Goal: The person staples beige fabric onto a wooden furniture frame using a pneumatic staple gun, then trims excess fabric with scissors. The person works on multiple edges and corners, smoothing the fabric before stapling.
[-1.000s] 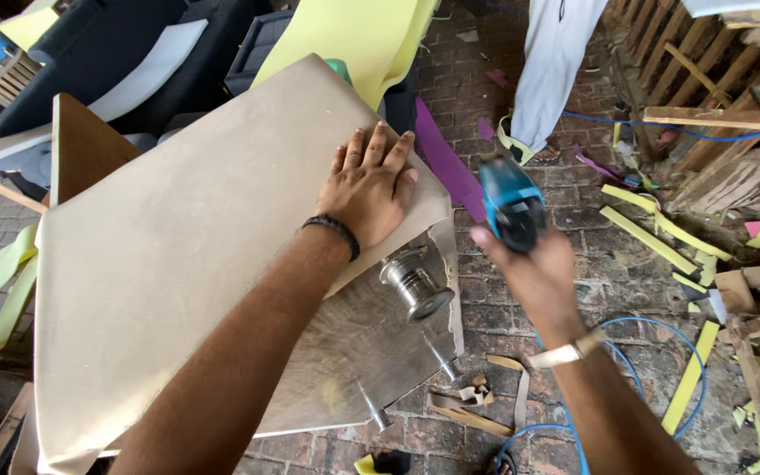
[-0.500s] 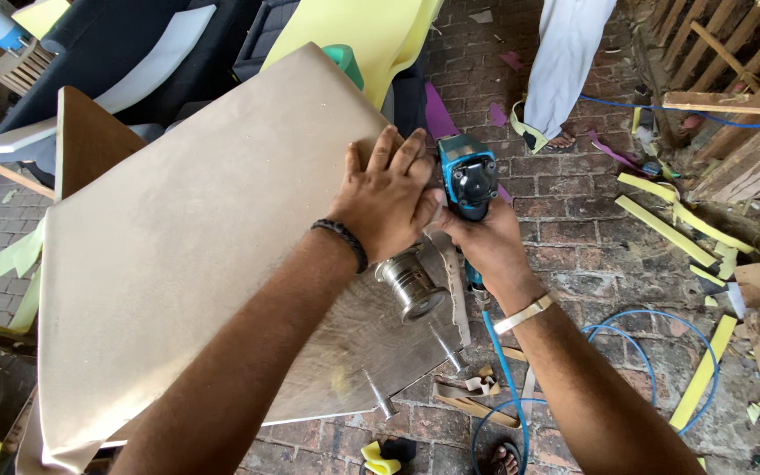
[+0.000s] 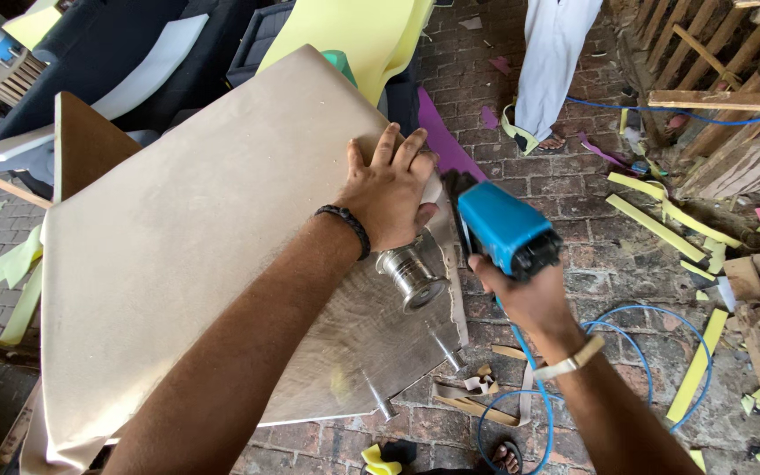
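My left hand [image 3: 389, 189] presses flat on the right edge of a large panel covered in beige fabric [image 3: 195, 237], pinning the cloth over the edge. It wears a dark bracelet. My right hand [image 3: 521, 295] grips a blue pneumatic staple gun [image 3: 499, 229], its nose close against the panel edge just beside my left fingers. A blue air hose [image 3: 609, 325] runs from the gun down to the floor. A short metal furniture leg [image 3: 411, 273] sticks out of the silver underside [image 3: 354, 343] below my left hand.
Brick floor is littered with yellow foam strips [image 3: 653, 224] and wood scraps [image 3: 758, 290]. A person in white clothes [image 3: 560, 53] stands at the top. Yellow foam sheet [image 3: 354, 31], dark cushions and wooden frames lie behind the panel. Cardboard bits [image 3: 472, 396] lie near my feet.
The staple gun came from out at the right in to the panel edge beside my left hand. My left hand shifted slightly along the edge, still pressing the fabric.
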